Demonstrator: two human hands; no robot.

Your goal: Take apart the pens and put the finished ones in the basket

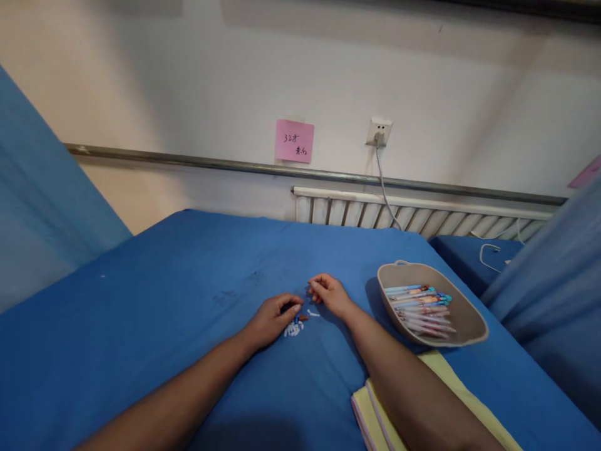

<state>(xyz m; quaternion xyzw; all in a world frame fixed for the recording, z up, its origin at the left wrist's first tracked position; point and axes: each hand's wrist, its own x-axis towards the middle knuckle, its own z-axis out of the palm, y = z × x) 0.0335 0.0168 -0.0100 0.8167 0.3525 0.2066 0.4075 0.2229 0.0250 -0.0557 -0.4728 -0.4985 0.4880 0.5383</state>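
Just over the blue sheet (188,282), my left hand (272,322) is curled, its thumb and forefinger drawn together. Whatever those fingertips pinch, if anything, is too small to name. Right by them lies a little pile of small white pieces (293,328), with a small brown piece (303,317) and a small blue piece at its upper edge. A thin white strip (313,313) rests between the two hands. My right hand (330,294) is closed in a pinch a little farther away and to the right. Its fingertips hold something tiny that I cannot make out.
A beige basket (476,322) holding several pens (420,310) stands to the right. Below my right forearm lies a folded yellow cloth (373,416). Behind the bed are a radiator (357,213), a metal rail (211,161) and a plugged-in socket (378,133). Blue curtains hang on both sides.
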